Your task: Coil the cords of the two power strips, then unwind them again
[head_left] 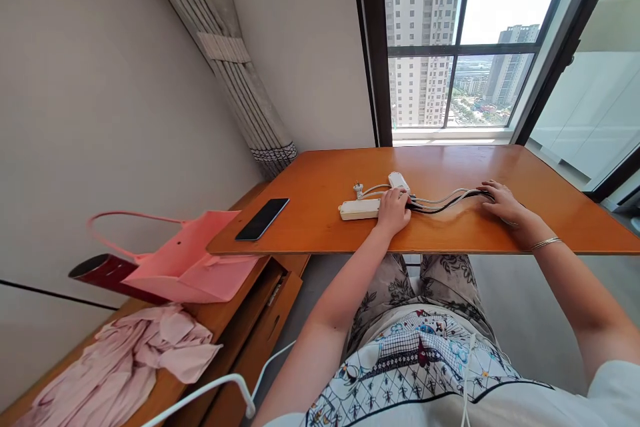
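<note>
A long white power strip (359, 209) lies near the front edge of the orange-brown table. My left hand (393, 211) is closed over its right end, where the cables begin. Just behind that hand sits a smaller white block (399, 181), perhaps another socket or adapter. A white plug (358, 190) on a short white cable rests behind the strip. White and black cables (440, 205) run together from my left hand to my right hand (504, 205), whose fingers are bent over their far end. The cable ends beneath the right palm are mostly hidden.
A dark phone (263, 219) lies on the table (320, 173) at left. Beside the table, a wooden cabinet (245, 320) holds a pink bag (200, 267), a dark red cylinder (107, 270) and pink cloth (135, 353). A white tube (220, 383) curves at lower left. A window stands beyond.
</note>
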`<action>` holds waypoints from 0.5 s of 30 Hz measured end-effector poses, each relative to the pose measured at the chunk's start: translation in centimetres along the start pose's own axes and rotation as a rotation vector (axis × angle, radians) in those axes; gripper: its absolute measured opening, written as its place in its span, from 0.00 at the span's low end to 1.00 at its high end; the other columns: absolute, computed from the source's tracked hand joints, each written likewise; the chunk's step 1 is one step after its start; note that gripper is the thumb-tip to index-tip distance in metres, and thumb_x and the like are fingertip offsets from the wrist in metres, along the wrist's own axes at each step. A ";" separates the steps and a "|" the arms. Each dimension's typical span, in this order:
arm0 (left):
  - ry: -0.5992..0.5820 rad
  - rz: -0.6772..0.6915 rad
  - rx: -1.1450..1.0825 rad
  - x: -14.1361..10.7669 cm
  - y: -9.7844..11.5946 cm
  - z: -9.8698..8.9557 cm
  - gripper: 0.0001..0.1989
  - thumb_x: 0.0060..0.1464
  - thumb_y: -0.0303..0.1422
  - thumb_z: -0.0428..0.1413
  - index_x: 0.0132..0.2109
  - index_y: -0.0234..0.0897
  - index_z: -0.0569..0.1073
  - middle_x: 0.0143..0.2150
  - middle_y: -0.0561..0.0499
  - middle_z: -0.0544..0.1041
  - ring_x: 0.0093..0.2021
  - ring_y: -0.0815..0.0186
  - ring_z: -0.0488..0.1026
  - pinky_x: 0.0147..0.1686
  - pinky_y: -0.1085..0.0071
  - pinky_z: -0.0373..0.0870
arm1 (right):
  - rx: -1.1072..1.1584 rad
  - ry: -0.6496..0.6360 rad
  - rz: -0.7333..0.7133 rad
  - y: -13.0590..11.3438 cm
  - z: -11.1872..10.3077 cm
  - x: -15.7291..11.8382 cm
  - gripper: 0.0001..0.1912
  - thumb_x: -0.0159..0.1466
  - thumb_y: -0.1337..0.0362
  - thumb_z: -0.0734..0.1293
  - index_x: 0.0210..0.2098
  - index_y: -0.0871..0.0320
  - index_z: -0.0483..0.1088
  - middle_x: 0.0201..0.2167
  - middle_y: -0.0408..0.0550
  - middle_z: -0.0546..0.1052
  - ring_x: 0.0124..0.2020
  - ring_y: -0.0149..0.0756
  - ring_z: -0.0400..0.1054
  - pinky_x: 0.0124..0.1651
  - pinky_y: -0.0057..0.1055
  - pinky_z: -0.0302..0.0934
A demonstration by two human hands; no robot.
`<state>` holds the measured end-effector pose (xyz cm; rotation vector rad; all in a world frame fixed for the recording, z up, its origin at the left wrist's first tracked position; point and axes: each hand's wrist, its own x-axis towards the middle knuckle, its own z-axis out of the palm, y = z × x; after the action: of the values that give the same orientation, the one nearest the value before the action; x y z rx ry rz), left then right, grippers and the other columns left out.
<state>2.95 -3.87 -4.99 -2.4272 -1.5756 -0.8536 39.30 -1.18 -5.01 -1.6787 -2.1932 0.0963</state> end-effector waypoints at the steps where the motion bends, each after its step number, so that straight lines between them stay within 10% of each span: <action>1: -0.001 -0.015 -0.003 0.0 0.0 -0.1 0.10 0.53 0.24 0.55 0.41 0.39 0.76 0.53 0.42 0.76 0.56 0.53 0.70 0.58 0.56 0.65 | 0.030 0.072 -0.038 -0.9 -0.1 -0.1 0.27 0.61 0.60 0.64 0.60 0.57 0.72 0.65 0.57 0.68 0.70 0.54 0.57 0.71 0.53 0.51; 6: 0.009 -0.088 0.041 0.1 -0.3 0.1 0.08 0.56 0.26 0.54 0.37 0.40 0.78 0.46 0.44 0.77 0.50 0.53 0.71 0.52 0.55 0.66 | 0.111 0.291 -0.219 -8.4 -0.3 0.2 0.21 0.70 0.56 0.59 0.54 0.55 0.76 0.54 0.56 0.78 0.60 0.49 0.69 0.64 0.49 0.59; 15: 0.040 -0.084 0.047 -0.2 -1.0 0.6 0.12 0.56 0.27 0.55 0.42 0.41 0.82 0.48 0.42 0.76 0.51 0.52 0.72 0.52 0.53 0.68 | -0.355 -0.203 -0.287 -18.1 0.5 2.4 0.17 0.68 0.53 0.66 0.50 0.55 0.77 0.47 0.56 0.82 0.48 0.51 0.77 0.51 0.42 0.63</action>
<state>2.30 -3.34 -5.79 -2.3118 -1.6748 -0.8630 22.02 -4.05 0.14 -1.5580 -2.7110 -0.2212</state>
